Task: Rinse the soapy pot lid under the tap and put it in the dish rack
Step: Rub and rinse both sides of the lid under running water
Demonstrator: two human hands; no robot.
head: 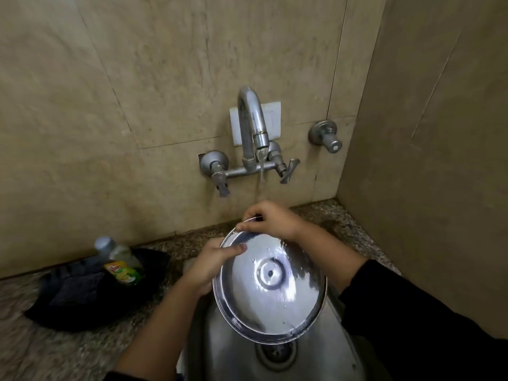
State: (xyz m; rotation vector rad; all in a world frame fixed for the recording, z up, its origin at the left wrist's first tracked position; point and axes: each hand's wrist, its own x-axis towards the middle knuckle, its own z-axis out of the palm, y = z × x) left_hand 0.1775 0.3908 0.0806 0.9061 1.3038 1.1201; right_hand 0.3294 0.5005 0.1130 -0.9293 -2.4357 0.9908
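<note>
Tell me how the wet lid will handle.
Probably slippery: the lid is wet, shiny metal, held at its rim by the left hand and right hand. Likely stiff and light, looking thin. On edge, it could roll.

Dim and yellowish all over, no lamp in view. Brightest by far on the wet pot lid [270, 281]: white glare in streaks and ripples across its face. Softer sheen down the curve of the tap [251, 119] and inside the sink [225, 350]. Near-black on the sleeve [412, 312] at lower right, no detail in it. Smeared with blur at left: bottle [121, 259] label barely legible, speckled desk [41, 347] soft and streaky. Wide-angle bowing along the wall tiles' [165, 64] joints, stronger toward the edges.
</note>
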